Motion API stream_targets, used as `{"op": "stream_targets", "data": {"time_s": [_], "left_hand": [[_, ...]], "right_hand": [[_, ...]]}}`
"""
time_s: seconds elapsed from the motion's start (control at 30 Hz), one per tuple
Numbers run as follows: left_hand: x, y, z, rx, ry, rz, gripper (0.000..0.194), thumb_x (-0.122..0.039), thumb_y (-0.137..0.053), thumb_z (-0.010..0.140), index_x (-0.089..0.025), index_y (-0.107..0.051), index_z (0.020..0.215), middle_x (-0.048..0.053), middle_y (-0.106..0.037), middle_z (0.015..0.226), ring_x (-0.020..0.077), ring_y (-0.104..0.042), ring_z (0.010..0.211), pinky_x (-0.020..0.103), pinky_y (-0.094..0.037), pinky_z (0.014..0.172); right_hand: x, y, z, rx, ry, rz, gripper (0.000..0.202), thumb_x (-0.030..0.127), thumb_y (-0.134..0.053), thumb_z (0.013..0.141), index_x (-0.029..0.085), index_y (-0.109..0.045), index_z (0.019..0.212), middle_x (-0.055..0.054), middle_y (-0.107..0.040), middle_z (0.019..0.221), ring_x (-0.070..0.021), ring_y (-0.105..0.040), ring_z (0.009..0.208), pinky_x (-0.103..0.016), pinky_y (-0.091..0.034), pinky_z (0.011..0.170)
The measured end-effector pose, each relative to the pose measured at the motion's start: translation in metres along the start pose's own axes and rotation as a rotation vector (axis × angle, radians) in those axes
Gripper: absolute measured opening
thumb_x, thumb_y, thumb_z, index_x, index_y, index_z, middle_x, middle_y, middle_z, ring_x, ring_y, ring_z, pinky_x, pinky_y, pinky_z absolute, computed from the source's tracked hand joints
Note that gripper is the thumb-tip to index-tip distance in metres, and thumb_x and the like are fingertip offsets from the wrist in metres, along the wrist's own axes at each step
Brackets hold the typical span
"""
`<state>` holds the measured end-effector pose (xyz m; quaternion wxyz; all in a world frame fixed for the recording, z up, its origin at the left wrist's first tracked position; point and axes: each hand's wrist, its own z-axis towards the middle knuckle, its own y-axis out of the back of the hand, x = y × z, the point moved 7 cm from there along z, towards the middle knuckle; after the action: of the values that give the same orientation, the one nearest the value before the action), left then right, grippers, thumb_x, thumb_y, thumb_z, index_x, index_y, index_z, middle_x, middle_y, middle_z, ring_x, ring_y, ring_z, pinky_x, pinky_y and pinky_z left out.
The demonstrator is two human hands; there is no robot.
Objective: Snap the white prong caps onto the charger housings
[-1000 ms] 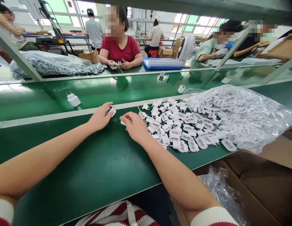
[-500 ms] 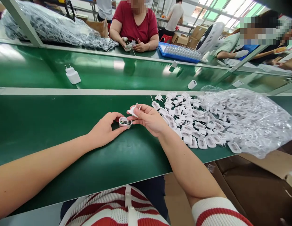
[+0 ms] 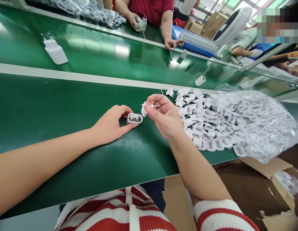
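Note:
My left hand (image 3: 111, 123) holds a white oval charger housing (image 3: 134, 118) between thumb and fingers on the green table. The housing's open end faces me and shows circuit parts inside. Just to its right, my right hand (image 3: 164, 115) pinches a white plug cover (image 3: 144, 109) with metal-tipped pins pointing right. A small gap separates cover and housing. Beyond my right hand lies a heap of white plug covers (image 3: 211, 120), partly hidden by that hand.
A clear plastic bag (image 3: 261, 122) spreads at the right of the heap. Behind the pale strip (image 3: 91, 77), a white charger (image 3: 55, 51) and a white housing (image 3: 200, 80) lie on the green belt. Across it, a person's hand (image 3: 173, 42) reaches over the edge. An open cardboard box (image 3: 281, 186) stands lower right.
My right hand has moved right, away from the housing, and turned the cover so its pins point right. The person opposite has extended a hand towards the belt. The camera view has tilted and shifted.

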<state>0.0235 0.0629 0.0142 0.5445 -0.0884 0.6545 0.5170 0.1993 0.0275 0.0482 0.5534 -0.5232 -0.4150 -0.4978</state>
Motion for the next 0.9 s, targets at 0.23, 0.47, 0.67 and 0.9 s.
{"op": "stream_targets", "data": {"time_s": [0.23, 0.47, 0.67, 0.9], "left_hand": [[0.001, -0.001, 0.001, -0.008, 0.013, 0.008, 0.045, -0.062, -0.073, 0.090, -0.024, -0.069, 0.113, 0.007, -0.074, 0.110, 0.0278, -0.066, 0.101, 0.042, -0.056, 0.088], [0.001, -0.001, 0.001, -0.006, 0.005, 0.009, 0.046, -0.059, -0.072, 0.090, -0.023, -0.070, 0.118, 0.007, -0.074, 0.111, 0.0287, -0.066, 0.103, 0.041, -0.057, 0.090], [-0.004, -0.002, 0.002, 0.000, -0.061, 0.043, 0.040, -0.056, -0.069, 0.092, -0.021, -0.073, 0.109, 0.007, -0.075, 0.105, 0.0289, -0.064, 0.104, 0.041, -0.054, 0.094], [-0.004, -0.002, 0.004, 0.000, -0.047, 0.042, 0.039, -0.057, -0.066, 0.089, -0.023, -0.074, 0.106, 0.007, -0.076, 0.108, 0.0319, -0.065, 0.110, 0.045, -0.054, 0.098]], "right_hand": [[0.017, 0.001, -0.009, -0.020, 0.220, -0.538, 0.035, 0.048, -0.087, 0.087, 0.027, -0.073, 0.111, -0.003, -0.076, 0.110, -0.0199, -0.072, 0.096, -0.039, -0.063, 0.093], [0.036, -0.009, -0.022, 0.007, 0.523, -0.886, 0.020, 0.032, -0.064, 0.105, 0.030, -0.075, 0.122, -0.005, -0.076, 0.115, -0.0225, -0.072, 0.104, -0.044, -0.060, 0.099], [0.029, -0.018, -0.022, 0.054, 0.550, -0.930, 0.014, 0.029, -0.070, 0.101, 0.027, -0.076, 0.114, -0.004, -0.080, 0.105, -0.0210, -0.074, 0.095, -0.039, -0.062, 0.091], [0.018, -0.028, -0.022, 0.092, 0.536, -1.023, 0.013, 0.030, -0.064, 0.104, 0.027, -0.074, 0.111, -0.005, -0.081, 0.109, -0.0232, -0.075, 0.100, -0.040, -0.062, 0.092]]}}
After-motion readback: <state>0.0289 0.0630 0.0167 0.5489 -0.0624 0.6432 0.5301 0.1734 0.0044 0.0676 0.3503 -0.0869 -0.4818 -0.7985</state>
